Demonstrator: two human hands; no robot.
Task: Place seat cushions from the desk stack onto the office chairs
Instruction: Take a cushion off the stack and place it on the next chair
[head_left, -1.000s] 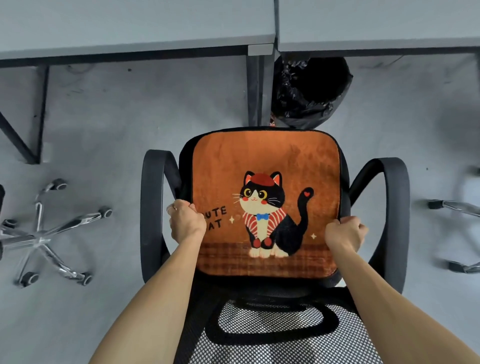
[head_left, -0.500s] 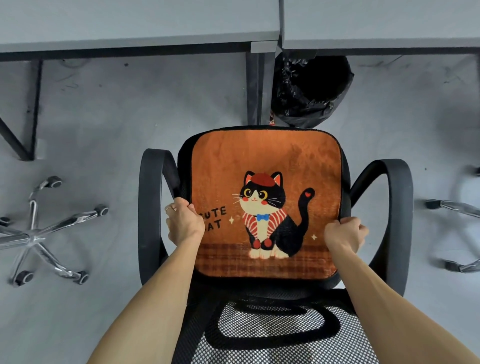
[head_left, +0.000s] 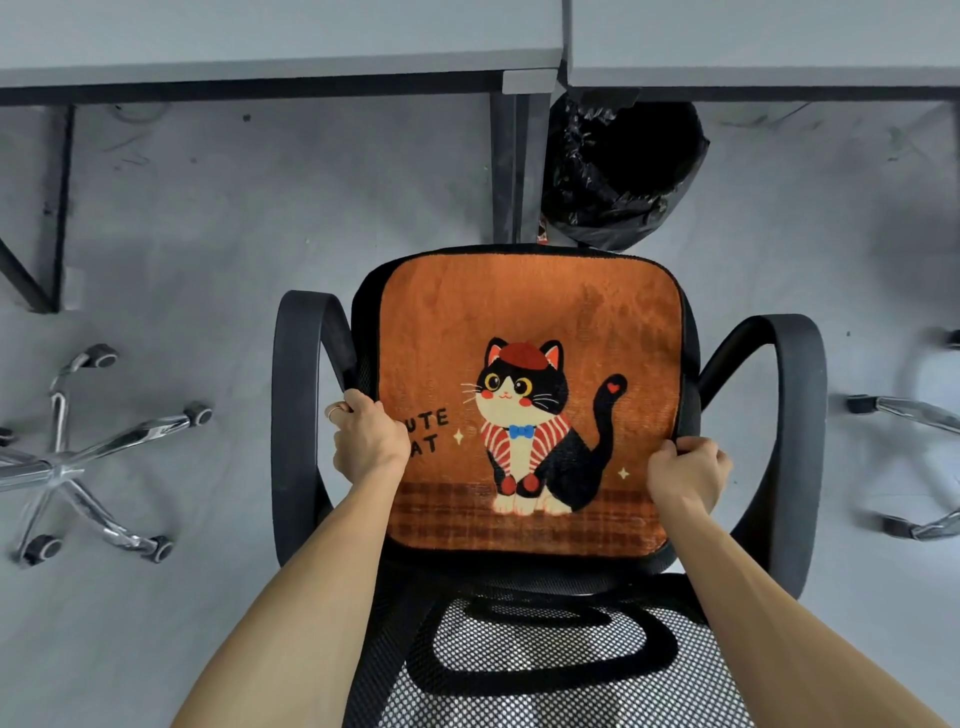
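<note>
Orange cat cushion (head_left: 524, 332) lies flat on the office chair (head_left: 795, 415) seat, btwn the 2 armrests. L hand (head_left: 370, 441) fingers curled tight on its left edge, R hand (head_left: 687, 475) fingers clamped on its right edge near the back corner.

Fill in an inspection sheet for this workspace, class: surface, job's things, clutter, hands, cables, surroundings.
Surface: black mesh-backed office chair, its seat covered.
Job's things: orange plush cat-print seat cushion lying flat on the seat.
Clutter: nothing seen.
Hands: left hand and right hand each grip a side edge of the cushion.
Cables: nothing seen.
Surroundings: grey desks; black-lined waste bin; chrome chair base on grey floor.
</note>
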